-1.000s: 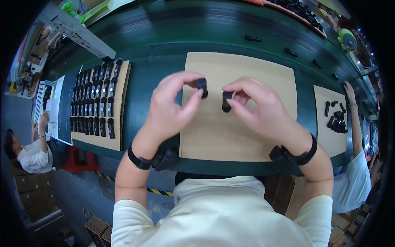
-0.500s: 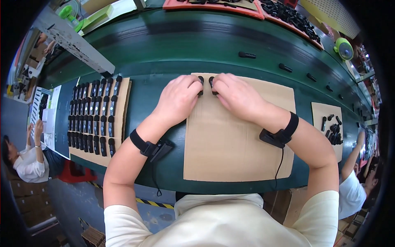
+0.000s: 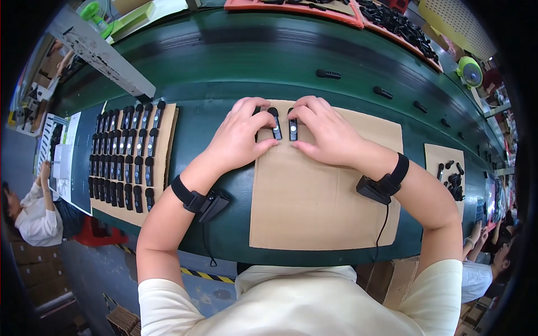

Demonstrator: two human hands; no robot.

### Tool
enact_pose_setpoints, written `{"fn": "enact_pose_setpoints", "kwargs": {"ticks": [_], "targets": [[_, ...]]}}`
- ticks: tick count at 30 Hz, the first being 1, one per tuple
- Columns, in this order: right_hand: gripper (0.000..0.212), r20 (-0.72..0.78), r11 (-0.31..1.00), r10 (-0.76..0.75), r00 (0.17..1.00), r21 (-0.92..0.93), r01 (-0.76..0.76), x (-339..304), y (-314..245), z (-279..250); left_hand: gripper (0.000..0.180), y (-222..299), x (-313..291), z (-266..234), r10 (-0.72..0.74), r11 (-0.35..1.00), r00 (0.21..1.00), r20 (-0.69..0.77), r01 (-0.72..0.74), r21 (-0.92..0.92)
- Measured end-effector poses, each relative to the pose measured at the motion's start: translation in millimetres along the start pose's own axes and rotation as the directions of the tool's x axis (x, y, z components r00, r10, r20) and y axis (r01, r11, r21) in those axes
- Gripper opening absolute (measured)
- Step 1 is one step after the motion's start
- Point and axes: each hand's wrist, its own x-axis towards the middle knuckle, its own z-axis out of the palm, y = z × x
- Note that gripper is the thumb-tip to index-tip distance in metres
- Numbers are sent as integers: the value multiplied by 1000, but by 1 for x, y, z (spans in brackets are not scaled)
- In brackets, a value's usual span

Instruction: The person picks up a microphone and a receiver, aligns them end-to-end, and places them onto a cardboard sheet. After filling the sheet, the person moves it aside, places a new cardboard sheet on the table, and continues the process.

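Head view: left hand (image 3: pixel 244 131) and right hand (image 3: pixel 324 129) each at one small black device near the far edge of the cardboard sheet (image 3: pixel 325 201), which lies on the green desk (image 3: pixel 235 238). Left device (image 3: pixel 276 133) and right device (image 3: pixel 293 130) lie side by side, apart, pale round spot up, thick dark end away from the person. On both hands, thumb and index stand parted, index by the far end, thumb by the near end; can't tell if skin touches the devices.

Step looks like setting the pair down and squaring it. To do it well: keep far ends level, straighten the left device, slightly tilted against its neighbour, keep spots up, then lift the fingers straight off so neither gets dragged. Neat rows of like devices (image 3: pixel 128 169) on the left-hand board make a fair spacing guide.

Versus half a second ago: fingers then covered most of both devices; now they have spread and the spotted faces show. Hands stay in nearly the same place. Black pieces (image 3: pixel 383 92) on the green strip behind sit a bit further left. Co-worker at right has lowered the reaching arm.
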Motion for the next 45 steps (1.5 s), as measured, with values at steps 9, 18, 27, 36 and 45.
{"fn": "enact_pose_setpoints", "kwargs": {"ticks": [9,18,27,36,45], "targets": [[52,5,999,47,999,-22,-47,7,8,2,41,-7,15,-3,-102,973,991,86,117,-198],[53,-47,998,58,997,-22,-59,10,15,9,63,-13,22,2,-154,964,971,182,188,-188],[56,-41,996,87,995,-18,-88,9,17,10,64,-15,19,4,-170,943,968,186,215,-255],[58,-39,996,77,996,-37,-78,8,17,11,63,-17,18,5,-164,942,972,171,205,-265],[58,-52,997,64,997,-39,-66,7,16,5,65,-17,18,3,-169,935,970,176,214,-284]]}}
